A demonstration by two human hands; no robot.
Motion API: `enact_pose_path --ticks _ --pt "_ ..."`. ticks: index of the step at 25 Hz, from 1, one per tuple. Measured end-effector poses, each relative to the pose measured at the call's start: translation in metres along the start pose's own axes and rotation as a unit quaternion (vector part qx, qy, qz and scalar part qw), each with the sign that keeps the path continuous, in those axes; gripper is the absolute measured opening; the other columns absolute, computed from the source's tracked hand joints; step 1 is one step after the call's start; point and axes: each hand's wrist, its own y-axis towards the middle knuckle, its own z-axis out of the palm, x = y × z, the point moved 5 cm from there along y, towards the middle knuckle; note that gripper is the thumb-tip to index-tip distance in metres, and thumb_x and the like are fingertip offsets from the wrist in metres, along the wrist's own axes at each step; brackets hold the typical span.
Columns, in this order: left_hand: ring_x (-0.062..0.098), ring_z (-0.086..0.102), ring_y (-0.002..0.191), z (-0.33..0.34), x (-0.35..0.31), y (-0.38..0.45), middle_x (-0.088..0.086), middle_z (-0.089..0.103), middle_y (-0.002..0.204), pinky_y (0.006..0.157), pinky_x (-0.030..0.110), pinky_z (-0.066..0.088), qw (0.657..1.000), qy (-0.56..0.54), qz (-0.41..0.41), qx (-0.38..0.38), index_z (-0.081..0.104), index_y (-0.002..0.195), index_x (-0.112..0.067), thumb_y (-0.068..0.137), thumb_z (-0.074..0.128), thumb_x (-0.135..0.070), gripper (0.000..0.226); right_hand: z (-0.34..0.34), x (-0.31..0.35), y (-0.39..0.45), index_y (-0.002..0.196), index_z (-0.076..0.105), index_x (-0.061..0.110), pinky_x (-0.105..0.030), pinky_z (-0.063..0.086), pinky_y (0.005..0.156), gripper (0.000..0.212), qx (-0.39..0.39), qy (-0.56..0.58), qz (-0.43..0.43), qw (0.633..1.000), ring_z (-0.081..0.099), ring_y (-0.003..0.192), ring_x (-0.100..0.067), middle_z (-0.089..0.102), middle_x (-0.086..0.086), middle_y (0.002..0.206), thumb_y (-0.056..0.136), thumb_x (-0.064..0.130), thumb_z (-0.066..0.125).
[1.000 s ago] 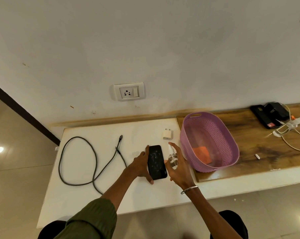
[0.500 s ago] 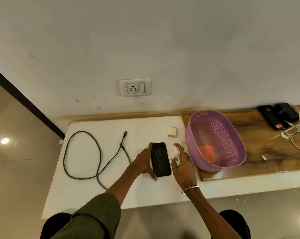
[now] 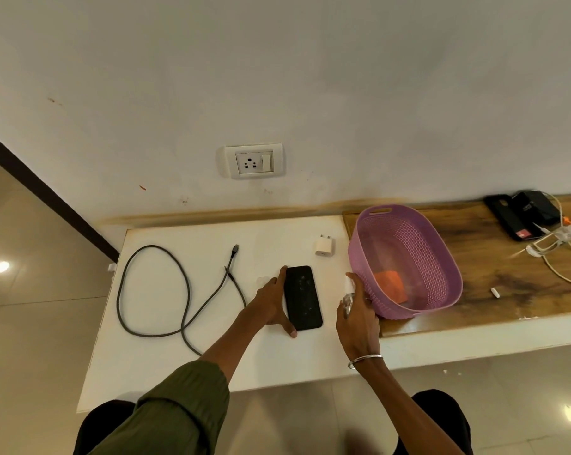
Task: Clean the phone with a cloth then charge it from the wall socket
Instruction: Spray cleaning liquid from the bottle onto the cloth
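A black phone [image 3: 302, 297] lies flat on the white table [image 3: 179, 366], its screen speckled with droplets. My left hand [image 3: 274, 303] holds its left edge, thumb at the near corner. My right hand [image 3: 356, 318] grips a small clear spray bottle [image 3: 349, 295] just right of the phone, beside the purple basket [image 3: 441, 257]. An orange cloth [image 3: 390, 285] lies inside that basket. A white charger adapter [image 3: 324, 246] stands behind the phone. A grey cable [image 3: 185, 290] is looped on the left. The wall socket [image 3: 253, 161] sits above the table.
The basket rests on a wooden board [image 3: 507, 280] to the right. Black devices [image 3: 520, 215] and white cables [image 3: 556, 247] lie at the board's far right. A small white piece [image 3: 494, 292] lies on the wood. Tiled floor surrounds the table.
My right hand with the spray bottle has drawn away from the phone to the right, toward the basket. My left hand stays on the phone's left edge.
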Motion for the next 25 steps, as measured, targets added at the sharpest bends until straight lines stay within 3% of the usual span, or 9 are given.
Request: enact_pose_path --ticks 5,13,16,18,20,22,25 --pt "0.034 0.022 0.148 0.0 0.002 0.001 0.01 0.017 0.162 0.121 0.048 0.025 1.0 0.007 -0.004 -0.004 -0.016 0.154 -0.022 0.049 0.097 -0.039 0.155 -0.003 -0.003 -0.009 0.147 0.027 0.026 -0.046 0.057 0.078 0.065 -0.009 -0.002 0.024 1.0 0.062 0.085 -0.028 0.058 -0.007 0.096 0.092 0.015 0.059" --pt "0.033 0.018 0.15 0.002 0.001 -0.01 0.01 0.01 0.163 0.122 0.05 0.023 0.999 -0.027 0.023 -0.01 -0.022 0.152 -0.021 0.053 0.096 -0.035 0.154 -0.008 0.0 -0.012 0.143 0.012 0.048 -0.05 0.058 0.082 0.068 0.0 0.003 0.014 1.0 0.064 0.1 -0.03 0.06 -0.005 0.122 0.093 0.03 0.055" --pt "0.032 0.041 0.134 0.0 -0.001 -0.021 0.013 0.028 0.151 0.112 0.048 0.039 0.997 -0.06 0.039 -0.02 -0.019 0.153 -0.023 0.055 0.096 -0.026 0.151 -0.012 0.005 -0.012 0.142 0.012 0.052 -0.043 0.059 0.072 0.073 -0.013 0.021 0.002 1.0 0.065 0.091 -0.025 0.062 -0.004 0.117 0.091 0.028 0.059" --pt "0.023 0.055 0.098 -0.009 -0.003 -0.028 0.012 0.044 0.129 0.094 0.036 0.052 0.995 -0.059 0.052 -0.055 -0.004 0.156 -0.023 0.062 0.092 -0.017 0.134 -0.015 0.01 -0.012 0.141 0.015 0.052 -0.036 0.058 0.068 0.075 -0.019 0.045 -0.016 0.999 0.061 0.086 -0.016 0.061 -0.002 0.117 0.089 0.025 0.061" --pt "0.015 0.053 0.081 -0.025 -0.003 -0.036 0.012 0.052 0.115 0.086 0.035 0.054 0.985 -0.045 0.08 -0.146 0.027 0.153 -0.016 0.076 0.082 -0.01 0.095 -0.018 0.018 -0.013 0.141 0.017 0.05 -0.029 0.056 0.067 0.076 -0.025 0.062 -0.034 0.997 0.054 0.086 -0.008 0.06 0.003 0.116 0.088 0.023 0.063" --pt "0.016 0.056 0.088 -0.042 0.0 -0.044 0.011 0.056 0.111 0.09 0.037 0.053 0.961 -0.031 0.106 -0.255 0.054 0.137 -0.009 0.089 0.066 -0.005 0.05 -0.019 0.024 -0.014 0.141 0.015 0.053 -0.019 0.05 0.065 0.079 -0.028 0.073 -0.045 0.996 0.052 0.082 -0.005 0.055 0.012 0.108 0.086 0.024 0.065" --pt "0.021 0.052 0.115 -0.051 0.006 -0.046 0.008 0.053 0.121 0.096 0.031 0.048 0.949 0.014 0.102 -0.298 0.06 0.127 -0.008 0.096 0.054 -0.004 0.032 -0.018 0.028 -0.014 0.142 0.016 0.051 -0.012 0.045 0.064 0.076 -0.02 0.09 -0.041 0.995 0.055 0.083 -0.003 0.055 0.013 0.111 0.087 0.028 0.064"
